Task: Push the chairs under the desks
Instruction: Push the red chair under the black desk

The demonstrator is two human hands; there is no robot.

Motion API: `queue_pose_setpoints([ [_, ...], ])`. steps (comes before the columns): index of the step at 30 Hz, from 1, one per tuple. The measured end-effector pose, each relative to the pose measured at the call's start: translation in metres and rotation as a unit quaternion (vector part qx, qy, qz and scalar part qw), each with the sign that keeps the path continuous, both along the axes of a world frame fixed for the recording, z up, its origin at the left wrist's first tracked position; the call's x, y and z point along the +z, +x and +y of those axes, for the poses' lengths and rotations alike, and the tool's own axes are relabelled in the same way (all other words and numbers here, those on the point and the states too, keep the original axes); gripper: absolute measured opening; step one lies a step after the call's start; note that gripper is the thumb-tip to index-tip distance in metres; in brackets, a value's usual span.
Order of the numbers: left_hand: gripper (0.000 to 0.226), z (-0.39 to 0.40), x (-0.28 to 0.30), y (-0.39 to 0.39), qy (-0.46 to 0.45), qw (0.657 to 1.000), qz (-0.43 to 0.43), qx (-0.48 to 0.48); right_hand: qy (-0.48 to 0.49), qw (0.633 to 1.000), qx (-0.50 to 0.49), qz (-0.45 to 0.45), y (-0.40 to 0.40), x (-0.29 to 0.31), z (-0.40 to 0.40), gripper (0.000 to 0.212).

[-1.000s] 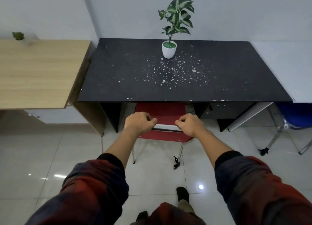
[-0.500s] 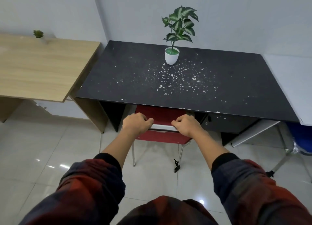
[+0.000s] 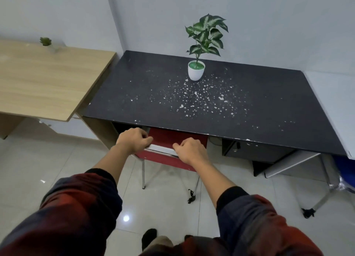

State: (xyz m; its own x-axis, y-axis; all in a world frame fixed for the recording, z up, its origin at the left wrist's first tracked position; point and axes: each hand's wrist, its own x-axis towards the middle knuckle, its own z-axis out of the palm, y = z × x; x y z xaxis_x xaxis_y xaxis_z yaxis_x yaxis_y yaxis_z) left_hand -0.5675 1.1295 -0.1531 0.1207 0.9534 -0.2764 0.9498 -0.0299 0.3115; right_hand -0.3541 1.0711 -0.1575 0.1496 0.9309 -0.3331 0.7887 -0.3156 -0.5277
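Observation:
A red chair (image 3: 169,138) with chrome legs stands at the front of the black desk (image 3: 192,104), its seat mostly hidden under the desktop. Only the backrest and two rear legs show. My left hand (image 3: 133,140) grips the left end of the backrest's top rail. My right hand (image 3: 189,150) grips the right end. A blue chair (image 3: 343,171) with metal legs stands at the far right, partly under a white desk (image 3: 334,94).
A potted plant (image 3: 196,69) in a white pot stands on the black desk among white flecks. A wooden desk (image 3: 46,83) with a small plant (image 3: 46,42) adjoins on the left. A black drawer unit (image 3: 255,152) sits under the desk's right side. Glossy tiled floor (image 3: 48,169) lies below.
The red chair has slid farther under the black desk with both hands on its backrest. My view has moved closer and turned slightly right.

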Motion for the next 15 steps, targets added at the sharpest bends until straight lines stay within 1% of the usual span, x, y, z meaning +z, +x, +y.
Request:
queue_pose_setpoints([
  [5, 0.028, 0.013, -0.004, 0.016, 0.013, 0.999, 0.04, -0.005, 0.002, 1.0, 0.01, 0.008, 0.012, -0.002, 0.018, 0.044],
  [9, 0.028, 0.016, -0.003, 0.018, 0.019, 0.999, 0.025, 0.007, 0.007, 0.999, 0.017, 0.028, 0.017, -0.001, 0.025, 0.039],
  [11, 0.028, 0.014, -0.001, 0.016, 0.008, 1.0, 0.026, 0.005, 0.008, 0.999, 0.014, 0.032, 0.016, -0.001, 0.023, 0.038],
  [15, 0.028, 0.009, -0.001, 0.017, 0.015, 1.0, 0.019, -0.007, 0.011, 1.0, -0.011, 0.01, 0.016, 0.0, 0.014, 0.038],
])
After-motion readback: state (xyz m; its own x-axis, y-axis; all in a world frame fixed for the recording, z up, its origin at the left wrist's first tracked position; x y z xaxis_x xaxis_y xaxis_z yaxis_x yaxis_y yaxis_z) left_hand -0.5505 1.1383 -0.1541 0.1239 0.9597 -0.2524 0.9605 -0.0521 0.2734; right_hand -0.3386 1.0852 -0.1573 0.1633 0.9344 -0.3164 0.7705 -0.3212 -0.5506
